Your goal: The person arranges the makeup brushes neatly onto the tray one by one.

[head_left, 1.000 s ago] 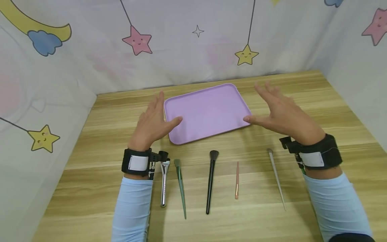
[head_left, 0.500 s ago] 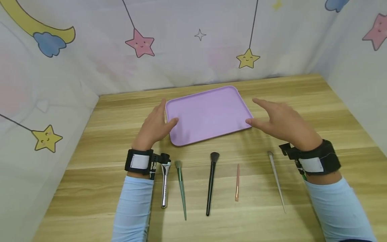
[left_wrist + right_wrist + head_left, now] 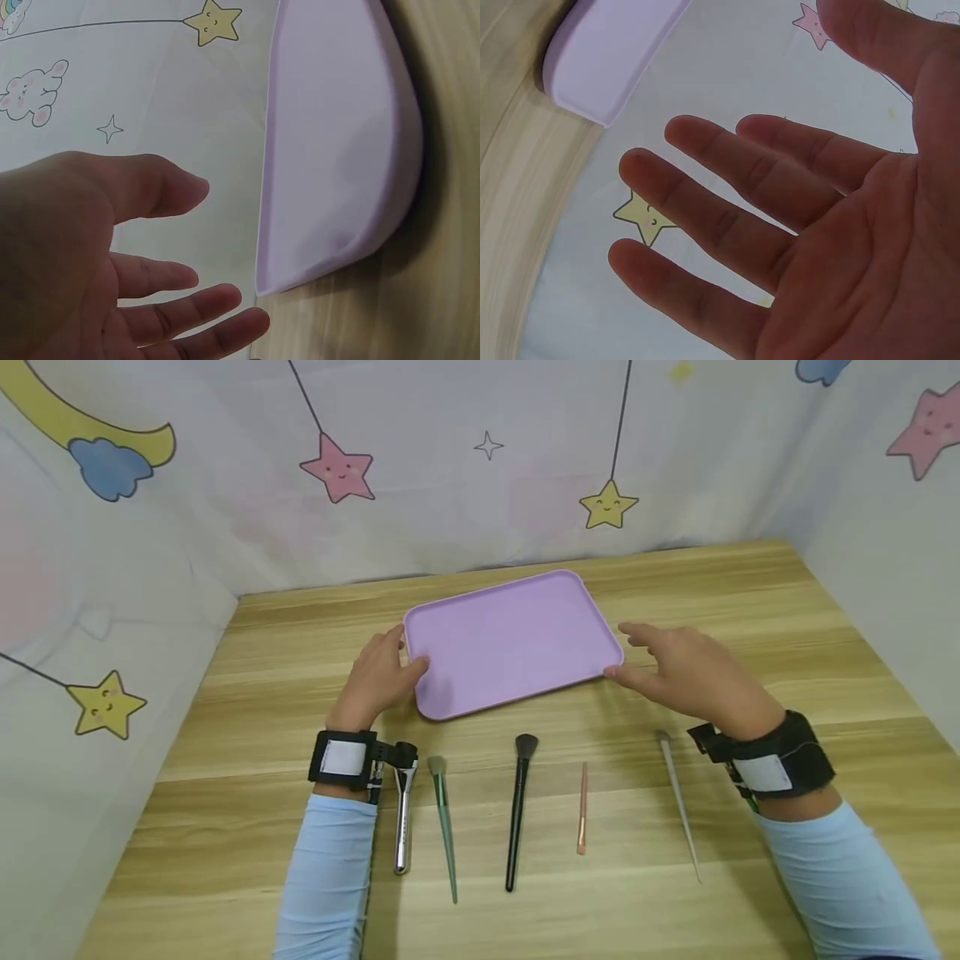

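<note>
A shallow lilac tray [image 3: 513,643] lies at a slant toward the back of the wooden table. At its left end is my left hand [image 3: 378,677], thumb over the near left part and fingers along the outer side. My right hand [image 3: 693,681] is by the right end, its thumb tip at the near right corner. In the left wrist view the left hand's fingers [image 3: 202,311] are spread apart from the tray [image 3: 330,135]. The right wrist view shows the right palm and loosely straight fingers [image 3: 727,217], with the tray's corner [image 3: 607,60] beyond. Neither hand holds anything.
In front of the tray several makeup brushes lie in a row: a silver-handled one [image 3: 402,818], a green one [image 3: 445,827], a black one [image 3: 517,810], a short pink one [image 3: 582,810] and a thin grey one [image 3: 680,806]. A printed curtain [image 3: 435,485] stands behind the table.
Both hands have come down closer to the tray's ends, and the fingers have drawn in from their raised, spread pose. The tray and brushes have stayed in place on the table.
</note>
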`<action>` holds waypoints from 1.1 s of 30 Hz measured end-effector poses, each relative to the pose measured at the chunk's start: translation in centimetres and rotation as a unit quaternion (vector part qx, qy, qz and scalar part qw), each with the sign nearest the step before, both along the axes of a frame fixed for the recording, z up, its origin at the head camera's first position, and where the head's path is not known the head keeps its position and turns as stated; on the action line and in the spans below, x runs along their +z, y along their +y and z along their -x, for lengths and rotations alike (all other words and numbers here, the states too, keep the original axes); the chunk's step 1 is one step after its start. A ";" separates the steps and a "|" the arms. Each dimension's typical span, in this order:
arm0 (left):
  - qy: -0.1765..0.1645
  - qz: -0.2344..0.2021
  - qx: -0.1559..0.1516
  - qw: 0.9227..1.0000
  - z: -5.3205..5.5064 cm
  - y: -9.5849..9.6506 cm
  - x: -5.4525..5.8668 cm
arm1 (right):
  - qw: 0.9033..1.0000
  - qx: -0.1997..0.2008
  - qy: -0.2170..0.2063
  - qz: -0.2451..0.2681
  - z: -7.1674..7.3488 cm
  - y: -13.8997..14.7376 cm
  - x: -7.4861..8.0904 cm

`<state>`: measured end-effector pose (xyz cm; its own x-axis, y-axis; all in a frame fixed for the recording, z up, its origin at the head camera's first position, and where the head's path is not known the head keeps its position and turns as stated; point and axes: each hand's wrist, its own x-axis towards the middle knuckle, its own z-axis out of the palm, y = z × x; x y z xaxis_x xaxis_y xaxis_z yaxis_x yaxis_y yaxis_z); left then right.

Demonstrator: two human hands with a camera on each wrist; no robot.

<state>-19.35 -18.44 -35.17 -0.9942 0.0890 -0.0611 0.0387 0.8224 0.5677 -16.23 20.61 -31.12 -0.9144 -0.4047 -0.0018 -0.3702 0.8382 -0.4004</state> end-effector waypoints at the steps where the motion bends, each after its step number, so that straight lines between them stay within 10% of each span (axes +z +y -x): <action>1: -0.003 0.004 0.003 1.000 0.1 -0.1 -0.2 | 1.000 0.001 0.004 0.001 -0.1 0.0 -0.1; 33: -0.082 0.057 -0.048 0.994 0.3 -0.4 -2.1 | 1.000 0.015 -0.005 -0.010 -1.0 1.1 -2.5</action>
